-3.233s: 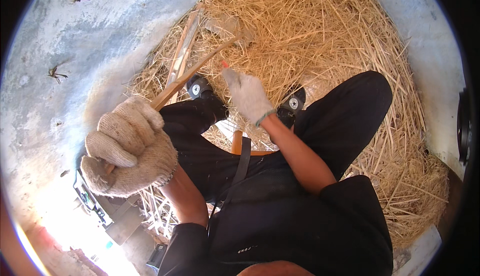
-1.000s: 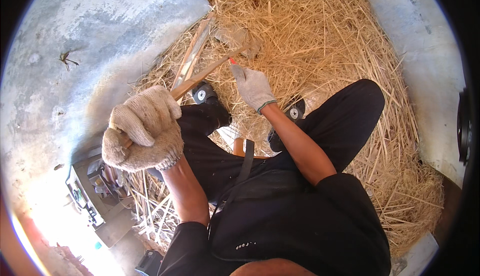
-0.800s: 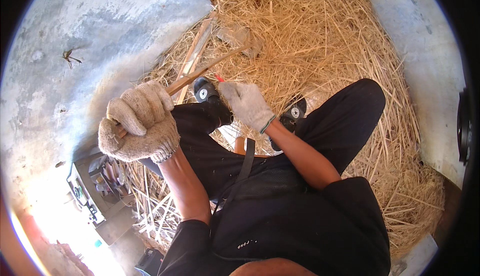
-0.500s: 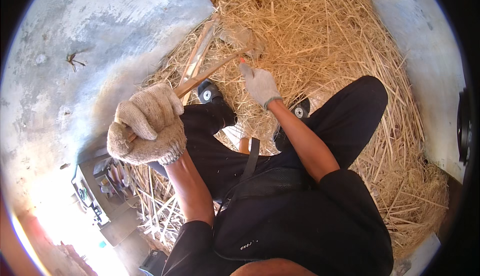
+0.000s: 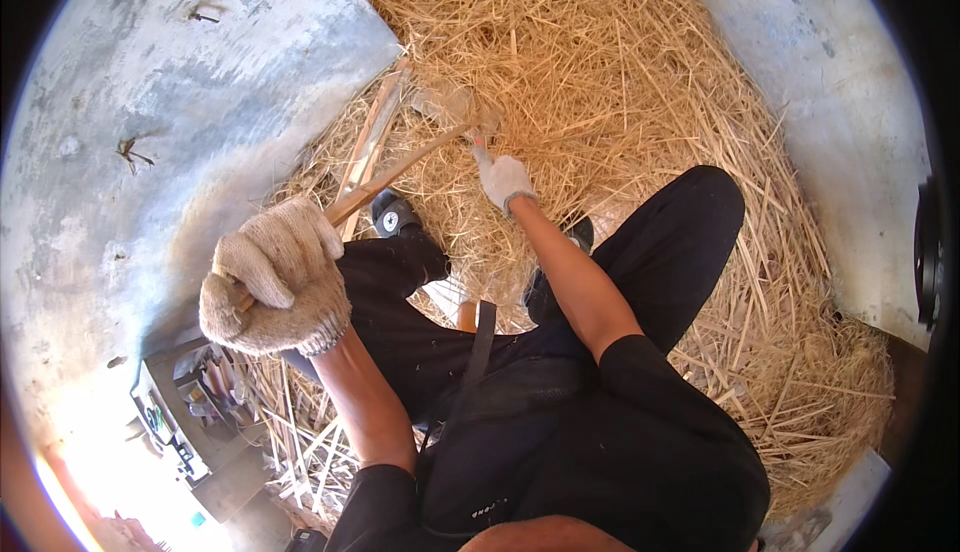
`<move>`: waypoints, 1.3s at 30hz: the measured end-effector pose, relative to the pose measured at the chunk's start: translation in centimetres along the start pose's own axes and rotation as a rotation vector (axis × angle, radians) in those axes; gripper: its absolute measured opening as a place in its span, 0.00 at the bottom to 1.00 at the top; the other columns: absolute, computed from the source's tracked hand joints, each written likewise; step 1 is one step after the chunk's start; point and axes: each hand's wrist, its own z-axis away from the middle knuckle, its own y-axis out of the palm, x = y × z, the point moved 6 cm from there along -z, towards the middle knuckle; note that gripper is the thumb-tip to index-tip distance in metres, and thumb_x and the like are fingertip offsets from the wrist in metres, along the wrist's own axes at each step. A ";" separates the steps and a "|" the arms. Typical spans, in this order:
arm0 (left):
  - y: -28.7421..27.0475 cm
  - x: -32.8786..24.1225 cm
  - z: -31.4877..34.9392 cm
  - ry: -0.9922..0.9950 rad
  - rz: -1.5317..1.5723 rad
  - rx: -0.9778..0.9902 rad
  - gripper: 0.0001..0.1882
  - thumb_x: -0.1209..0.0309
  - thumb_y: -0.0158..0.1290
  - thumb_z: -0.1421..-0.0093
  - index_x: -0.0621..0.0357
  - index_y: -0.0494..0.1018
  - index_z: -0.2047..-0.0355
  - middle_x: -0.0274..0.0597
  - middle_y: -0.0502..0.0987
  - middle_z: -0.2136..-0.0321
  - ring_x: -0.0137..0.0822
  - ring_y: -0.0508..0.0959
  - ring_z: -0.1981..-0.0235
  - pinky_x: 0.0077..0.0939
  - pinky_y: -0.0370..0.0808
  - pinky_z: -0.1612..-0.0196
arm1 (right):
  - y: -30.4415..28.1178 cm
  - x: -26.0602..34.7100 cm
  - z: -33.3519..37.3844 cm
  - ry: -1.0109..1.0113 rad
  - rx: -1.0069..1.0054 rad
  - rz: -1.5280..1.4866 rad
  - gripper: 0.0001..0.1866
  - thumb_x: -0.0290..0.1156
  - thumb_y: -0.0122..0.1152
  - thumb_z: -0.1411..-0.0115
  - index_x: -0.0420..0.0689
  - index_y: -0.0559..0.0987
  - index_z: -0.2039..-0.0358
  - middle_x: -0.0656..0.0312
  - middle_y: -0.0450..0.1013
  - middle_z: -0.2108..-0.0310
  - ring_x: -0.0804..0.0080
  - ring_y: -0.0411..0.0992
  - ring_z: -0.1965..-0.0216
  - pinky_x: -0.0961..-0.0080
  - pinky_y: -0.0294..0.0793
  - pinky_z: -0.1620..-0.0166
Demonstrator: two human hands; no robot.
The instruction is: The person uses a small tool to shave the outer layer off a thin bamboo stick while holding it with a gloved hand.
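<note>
My left hand [image 5: 275, 277], in a beige knit glove, is closed round the near end of a long flat bamboo strip [image 5: 410, 160]. The strip slants up and away to the right, with its far end over the straw-coloured shavings. At that far end my gloved right hand [image 5: 507, 184] is closed, its thumb side toward the strip. A small orange-red piece [image 5: 478, 140] shows at its fingertips; the rest of what it grips is hidden. Beneath the strip's far end lies a greyish flat lump [image 5: 443, 104].
Thin shavings [image 5: 620, 82] cover the floor ahead and to the right. Longer strips [image 5: 372, 137] lean near my left shoe [image 5: 395, 214]. A pale wall [image 5: 200, 82] stands at left, another [image 5: 810, 92] at right. A box of tools [image 5: 195, 402] sits at lower left.
The view has shifted slightly, so most things sit further left and lower. My right hand has moved a little closer to the strip's far end. Both hands keep their grip.
</note>
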 end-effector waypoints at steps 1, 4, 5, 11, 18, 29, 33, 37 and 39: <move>-0.1 0.1 -0.1 -0.001 0.017 -0.006 0.26 0.53 0.43 0.36 0.50 0.65 0.89 0.34 0.60 0.93 0.33 0.60 0.90 0.34 0.64 0.82 | 0.0 -1.2 -0.5 0.078 0.030 -0.061 0.47 0.69 0.33 0.34 0.31 0.80 0.63 0.34 0.77 0.67 0.39 0.78 0.61 0.52 0.74 0.58; -0.8 -0.1 -0.2 0.022 0.035 -0.051 0.27 0.52 0.43 0.35 0.49 0.63 0.90 0.34 0.58 0.93 0.32 0.56 0.91 0.34 0.60 0.83 | -0.8 -3.8 0.9 0.186 0.225 -0.038 0.44 0.65 0.35 0.32 0.30 0.79 0.64 0.32 0.76 0.65 0.38 0.77 0.61 0.51 0.73 0.57; -1.0 -0.3 -0.2 0.025 0.029 -0.082 0.27 0.52 0.43 0.35 0.49 0.63 0.90 0.34 0.58 0.93 0.32 0.56 0.91 0.33 0.59 0.83 | -1.4 -2.9 1.4 0.109 0.117 -0.033 0.42 0.64 0.36 0.33 0.30 0.78 0.60 0.33 0.76 0.61 0.39 0.76 0.57 0.51 0.73 0.53; -2.4 -0.8 0.0 0.047 0.022 -0.139 0.28 0.51 0.44 0.36 0.50 0.60 0.91 0.35 0.54 0.94 0.33 0.52 0.92 0.34 0.55 0.83 | -6.7 10.7 12.7 -0.435 -0.155 -0.139 0.29 0.53 0.44 0.30 0.36 0.76 0.57 0.40 0.76 0.73 0.38 0.75 0.70 0.54 0.73 0.67; -2.4 -0.6 -0.3 0.046 -0.053 -0.272 0.29 0.48 0.44 0.37 0.49 0.60 0.91 0.35 0.54 0.93 0.34 0.52 0.91 0.35 0.55 0.83 | -5.9 15.5 22.9 -0.722 -0.107 -0.030 0.20 0.46 0.52 0.31 0.39 0.77 0.59 0.41 0.74 0.78 0.40 0.75 0.74 0.55 0.73 0.71; -0.4 0.5 0.0 0.014 -0.034 -0.105 0.27 0.50 0.44 0.36 0.48 0.66 0.90 0.33 0.61 0.91 0.33 0.61 0.88 0.34 0.62 0.80 | -1.1 0.5 9.9 -0.425 -0.151 0.310 0.18 0.43 0.49 0.30 0.39 0.77 0.59 0.36 0.74 0.72 0.41 0.76 0.67 0.50 0.73 0.67; 0.9 1.0 -0.3 0.014 -0.082 -0.060 0.28 0.48 0.41 0.34 0.48 0.67 0.88 0.32 0.61 0.90 0.33 0.62 0.87 0.37 0.66 0.77 | -4.3 5.4 14.2 -0.262 -0.231 0.097 0.19 0.43 0.47 0.29 0.39 0.77 0.61 0.39 0.73 0.75 0.46 0.77 0.69 0.54 0.72 0.69; -0.1 0.9 -0.9 0.021 -0.095 -0.019 0.29 0.49 0.39 0.33 0.49 0.67 0.87 0.32 0.60 0.90 0.33 0.59 0.87 0.37 0.64 0.77 | -6.3 11.6 19.5 -0.619 -0.224 -0.228 0.18 0.42 0.51 0.30 0.38 0.76 0.62 0.45 0.71 0.81 0.48 0.75 0.78 0.59 0.70 0.75; 0.0 0.8 -1.0 0.033 -0.144 -0.007 0.28 0.49 0.39 0.33 0.49 0.68 0.86 0.32 0.60 0.90 0.33 0.59 0.87 0.37 0.63 0.78 | -6.2 12.6 21.8 -0.635 -0.060 -0.283 0.20 0.45 0.52 0.31 0.37 0.76 0.62 0.44 0.70 0.83 0.43 0.74 0.80 0.57 0.69 0.76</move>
